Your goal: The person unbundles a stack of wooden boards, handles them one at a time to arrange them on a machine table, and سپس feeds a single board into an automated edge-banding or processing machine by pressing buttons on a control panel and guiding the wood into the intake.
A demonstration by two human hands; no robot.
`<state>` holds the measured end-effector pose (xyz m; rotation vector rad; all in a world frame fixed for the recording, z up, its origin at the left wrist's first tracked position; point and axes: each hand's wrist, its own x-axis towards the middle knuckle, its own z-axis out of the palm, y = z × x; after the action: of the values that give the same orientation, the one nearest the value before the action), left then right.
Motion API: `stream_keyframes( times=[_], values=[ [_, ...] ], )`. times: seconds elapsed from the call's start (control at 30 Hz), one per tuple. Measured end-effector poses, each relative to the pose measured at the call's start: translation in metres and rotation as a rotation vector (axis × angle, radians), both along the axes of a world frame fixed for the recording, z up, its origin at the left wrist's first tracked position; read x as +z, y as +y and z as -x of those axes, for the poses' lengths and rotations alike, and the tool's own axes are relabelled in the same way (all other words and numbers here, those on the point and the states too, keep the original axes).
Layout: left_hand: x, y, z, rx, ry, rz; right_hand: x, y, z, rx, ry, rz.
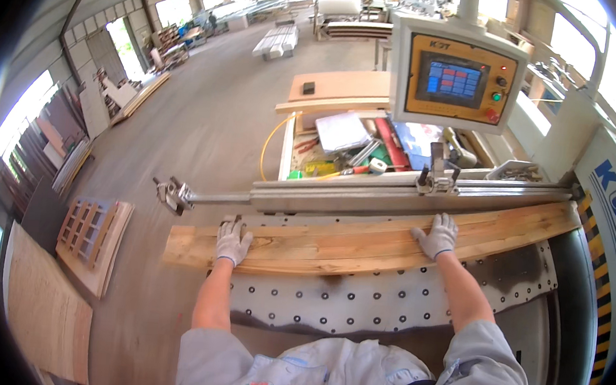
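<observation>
A long, pale wooden board (332, 247), made of planks laid edge to edge, lies across the perforated metal machine table (361, 296). Its left end sticks out past the table, and its right end reaches the machine housing. My left hand (232, 243), in a white glove, rests on the board near the left end, fingers stretched toward the far edge and thumb apart. Flat on the board, right of its middle, lies my right hand (437, 237), also gloved, with the fingers spread. Beyond the board runs a metal fence (336, 201).
Metal clamp-like stops sit at the fence's left end (174, 195) and on its right part (437, 179). Behind it is a tray of tools and papers (288, 144). A control panel (456, 77) hangs above. Striped machine housing (607, 252) borders the right; panels (50, 302) lean at left.
</observation>
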<state>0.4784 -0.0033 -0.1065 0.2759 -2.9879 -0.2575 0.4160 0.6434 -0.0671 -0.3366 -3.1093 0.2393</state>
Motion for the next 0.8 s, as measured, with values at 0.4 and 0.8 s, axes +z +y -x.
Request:
stream_keyframes(
  times=[0.4,0.8],
  values=[
    [-0.004,-0.025,-0.058,-0.140,0.120,0.117,-0.012,-0.012,-0.025,0.220,0.325,0.035],
    [-0.005,-0.159,-0.128,-0.197,0.156,0.040,-0.023,-0.152,-0.116,0.147,0.351,-0.021]
  ],
)
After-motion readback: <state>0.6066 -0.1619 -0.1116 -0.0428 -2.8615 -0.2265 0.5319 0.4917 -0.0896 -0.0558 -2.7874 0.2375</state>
